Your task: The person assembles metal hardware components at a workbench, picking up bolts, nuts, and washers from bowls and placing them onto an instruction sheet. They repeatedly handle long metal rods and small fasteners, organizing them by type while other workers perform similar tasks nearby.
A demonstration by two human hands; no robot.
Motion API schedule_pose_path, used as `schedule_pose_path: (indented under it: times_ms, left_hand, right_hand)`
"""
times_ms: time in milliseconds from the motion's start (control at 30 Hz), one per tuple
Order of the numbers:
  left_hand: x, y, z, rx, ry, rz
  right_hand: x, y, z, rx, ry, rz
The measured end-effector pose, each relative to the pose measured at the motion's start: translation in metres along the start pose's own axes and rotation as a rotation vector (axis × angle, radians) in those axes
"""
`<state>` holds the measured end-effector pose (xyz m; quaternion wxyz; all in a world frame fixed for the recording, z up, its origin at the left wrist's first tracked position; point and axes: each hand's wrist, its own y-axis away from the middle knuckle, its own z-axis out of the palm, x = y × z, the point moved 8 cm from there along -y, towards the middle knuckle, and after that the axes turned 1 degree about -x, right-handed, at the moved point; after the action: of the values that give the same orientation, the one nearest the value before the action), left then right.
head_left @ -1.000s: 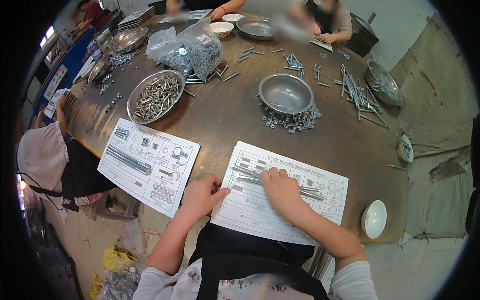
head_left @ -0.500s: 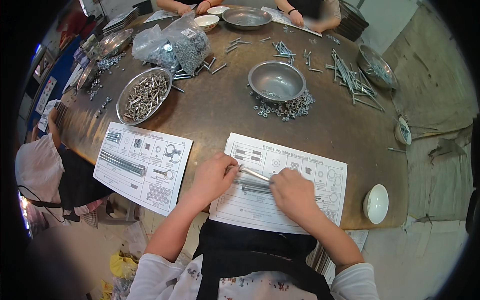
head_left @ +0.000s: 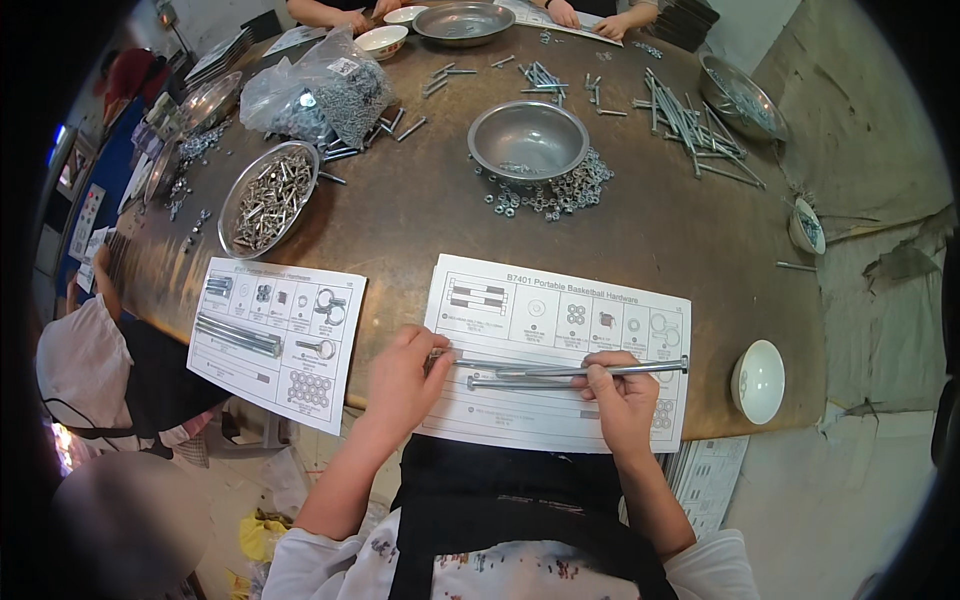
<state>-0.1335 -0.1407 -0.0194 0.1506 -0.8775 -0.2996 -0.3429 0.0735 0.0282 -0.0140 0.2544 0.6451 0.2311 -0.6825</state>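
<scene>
Long silvery bolts (head_left: 640, 369) lie crosswise in front of me, just over a printed sheet (head_left: 470, 428); a bolt head shows at the right end. My right hand (head_left: 622, 408) is closed on them, thumb and fingers pinching the shafts. At the left end, my left hand (head_left: 408, 380) is closed, with thumb and fingertips at the shaft's tip. Their overlap hides exactly how many bolts there are. Just below is another bolt shape (head_left: 500, 384); I cannot tell whether it is real or printed.
A second printed sheet (head_left: 220, 368) lies to the left. Beyond are a bowl of short metal parts (head_left: 232, 222), a steel bowl (head_left: 480, 153) among nuts (head_left: 560, 200), a plastic bag (head_left: 350, 110) and loose long bolts (head_left: 690, 130). A white bowl (head_left: 757, 382) stands at right; other people sit around the table.
The bolts have swung from a slant to nearly level across the sheet. My right hand has moved right and turned palm-up; my left hand has come slightly nearer to me.
</scene>
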Motion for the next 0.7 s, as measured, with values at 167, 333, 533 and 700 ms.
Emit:
schedule_pose_path:
  times_ms: [167, 333, 533, 700]
  left_hand:
    - [0.024, -0.002, 0.012, -0.129, 0.012, 0.098]
    - [0.033, -0.001, 0.021, -0.192, -0.088, 0.156]
    - [0.038, -0.005, 0.033, -0.341, 0.03, 0.156]
    - [0.035, -0.009, 0.032, -0.381, 0.108, 0.149]
  right_hand:
    - [0.034, 0.019, -0.043, 0.007, 0.184, 0.372]
    - [-0.022, 0.018, -0.095, 0.2, 0.902, -0.115]
    - [-0.021, -0.009, -0.12, 0.126, 0.963, -0.144]
    - [-0.044, -0.057, -0.066, -0.029, 1.18, -0.595]
